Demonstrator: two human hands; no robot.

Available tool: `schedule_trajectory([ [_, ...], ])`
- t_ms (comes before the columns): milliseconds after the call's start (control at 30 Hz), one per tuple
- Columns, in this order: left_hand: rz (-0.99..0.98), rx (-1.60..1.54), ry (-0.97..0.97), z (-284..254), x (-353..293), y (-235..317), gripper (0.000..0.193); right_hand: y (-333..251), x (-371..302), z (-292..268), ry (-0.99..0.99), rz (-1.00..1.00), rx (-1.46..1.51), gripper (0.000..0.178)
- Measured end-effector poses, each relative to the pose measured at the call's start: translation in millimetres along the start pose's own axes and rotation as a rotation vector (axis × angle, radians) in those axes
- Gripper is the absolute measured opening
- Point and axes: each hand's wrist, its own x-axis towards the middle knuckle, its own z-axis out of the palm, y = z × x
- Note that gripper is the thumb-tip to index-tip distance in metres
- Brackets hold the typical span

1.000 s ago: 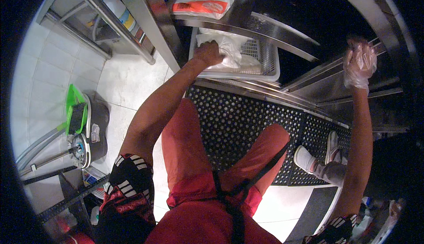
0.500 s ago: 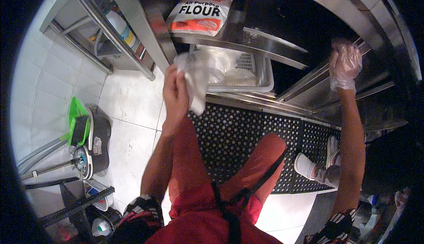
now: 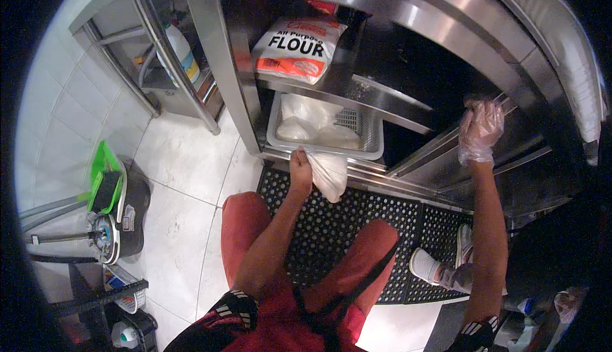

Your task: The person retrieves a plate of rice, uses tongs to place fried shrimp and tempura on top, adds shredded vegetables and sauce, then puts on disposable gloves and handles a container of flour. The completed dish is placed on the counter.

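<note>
My left hand, bare, is closed around the gathered neck of a clear plastic bag of white contents. The bag hangs over the black mat, just in front of a grey plastic basket. Inside that basket, on the cabinet's bottom level, lie several similar white-filled bags. My right hand wears a clear plastic glove. Its fingers are curled over the edge of a steel sliding door at the cabinet's right side; the fingertips are partly hidden.
A flour bag lies on the shelf above the basket. Left stand a green dustpan, a mop bucket and a metal-legged stand. A perforated black mat covers the floor; another person's shoe rests on it at right.
The left hand has moved down and right, and the bag now hangs in front of the basket. My view has shifted, showing more of the cabinet. The right hand stays at the door.
</note>
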Motion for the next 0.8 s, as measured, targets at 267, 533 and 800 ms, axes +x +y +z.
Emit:
schedule_trajectory([
  [267, 0.004, 0.085, 0.085, 53.2, 125.3, -33.1, 0.039, -33.8, 30.8, 0.8, 0.126, 0.069, 0.133, 0.016],
  [533, 0.686, 0.49, -0.129, -25.0, 69.1, 4.5, 0.037, -100.1, 94.0, -14.4, -0.033, 0.194, 0.355, 0.022],
  [800, 0.182, 0.7, -0.253, -152.1, -143.1, 186.3, 0.025, -236.7, 180.8, -7.2, -0.134, 0.301, 0.602, 0.014],
])
